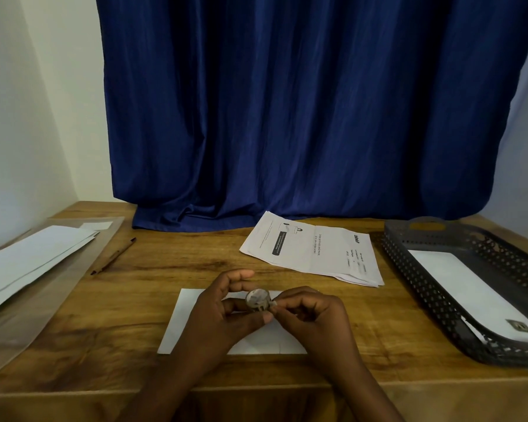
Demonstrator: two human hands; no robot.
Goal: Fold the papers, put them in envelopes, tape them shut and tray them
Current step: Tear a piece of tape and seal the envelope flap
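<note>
The left hand (226, 309) gripped a small roll of tape (257, 299), its thumb and curled fingers wrapped round the roll just above the table (134, 300). The right hand (311, 312) was curled too, its thumb and forefinger pinching at the right edge of the roll, where a small tab or cutter stuck out; whether it held the loose end of the tape could not be made out. Both hands hovered over a white envelope (192, 327) lying flat at the near middle of the table, and they hid most of its centre, so the flap could not be seen properly.

Far right of the hands lay a small stack of printed papers (311, 251), creased, with print too small to read. At the right edge sat a dark perforated tray (433, 287) holding one white envelope in the tray (470, 287) with a small dark mark at its near corner; the tray's right side was cut off by the frame. On the left, spare envelopes (34, 260) rested on a clear plastic sleeve (28, 318), both cut off at the left edge. A brown pen (114, 256) lay just beside them. A blue curtain (287, 117) hung behind the table, its hem resting on the far edge.
</note>
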